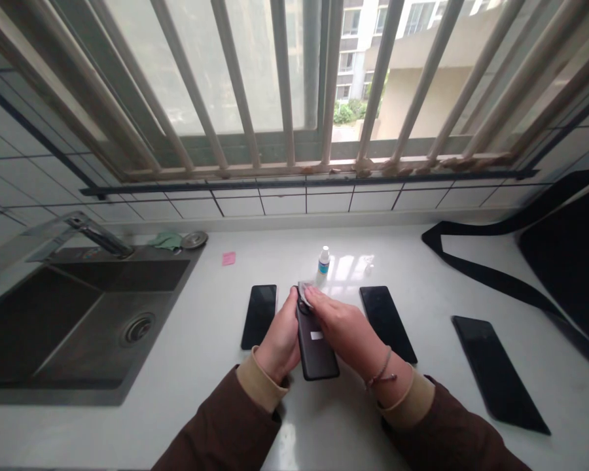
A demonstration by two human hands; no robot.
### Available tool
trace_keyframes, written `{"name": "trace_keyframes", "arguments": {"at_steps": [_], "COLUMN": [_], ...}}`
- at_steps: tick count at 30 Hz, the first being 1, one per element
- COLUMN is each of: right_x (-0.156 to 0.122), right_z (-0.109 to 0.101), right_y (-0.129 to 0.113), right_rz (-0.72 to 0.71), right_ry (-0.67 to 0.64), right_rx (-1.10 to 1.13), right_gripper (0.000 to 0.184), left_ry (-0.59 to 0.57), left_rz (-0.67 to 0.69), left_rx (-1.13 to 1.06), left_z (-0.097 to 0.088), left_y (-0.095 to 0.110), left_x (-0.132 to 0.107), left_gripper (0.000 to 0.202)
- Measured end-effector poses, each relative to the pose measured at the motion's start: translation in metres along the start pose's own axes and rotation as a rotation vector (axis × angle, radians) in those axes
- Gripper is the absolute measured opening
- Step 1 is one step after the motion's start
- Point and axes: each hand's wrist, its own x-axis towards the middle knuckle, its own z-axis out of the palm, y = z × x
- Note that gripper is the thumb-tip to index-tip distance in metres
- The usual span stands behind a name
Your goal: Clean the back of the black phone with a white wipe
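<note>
The left hand [281, 343] is wrapped around the left edge of a black rectangular smartphone [317, 347], held back-side up just above the white glossy countertop [201, 366], near its front edge. The right hand [346, 330] lies across the phone's upper right side, fingers [319, 299] pressed together on a small pale cloth pad [305, 288] at the phone's top end. A second black phone [260, 315] lies flat just left of the left hand, a third black phone [387, 322] just right of the right hand, and a fourth black phone [499, 373] well apart to the right. A small white dropper bottle with a blue label [323, 261] stands just beyond the pad. The dark steel sink [24, 327] sits at far left, with open counter between it and the phones
</note>
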Motion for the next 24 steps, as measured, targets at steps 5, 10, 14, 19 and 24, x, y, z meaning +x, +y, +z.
{"name": "trace_keyframes", "arguments": {"at_steps": [5, 10, 14, 19, 24], "right_x": [0.0, -0.001, -0.001, 0.006, 0.012], "right_z": [-0.01, -0.023, -0.033, -0.04, -0.036], "right_y": [-0.019, -0.042, -0.051, -0.042, -0.015], "right_rz": [-0.1, -0.228, -0.276, 0.245, 0.732], "right_ry": [-0.07, -0.097, -0.102, -0.003, 0.409], "right_rx": [0.016, 0.076, 0.155, 0.61, 0.917], "right_gripper": [0.044, 0.033, 0.027, 0.024, 0.043], "left_ry": [0.167, 0.26, 0.249, 0.221, 0.056], "left_rz": [0.147, 0.294, 0.349, 0.194, -0.041], "left_rx": [0.133, 0.158, 0.127, 0.094, 0.115], "left_z": [-0.004, -0.007, -0.008, -0.007, -0.005], "left_y": [0.014, 0.025, 0.028, 0.031, 0.023], "left_x": [0.0, 0.004, 0.005, 0.003, -0.001], "left_gripper": [0.047, 0.048, 0.048, 0.049, 0.045]}}
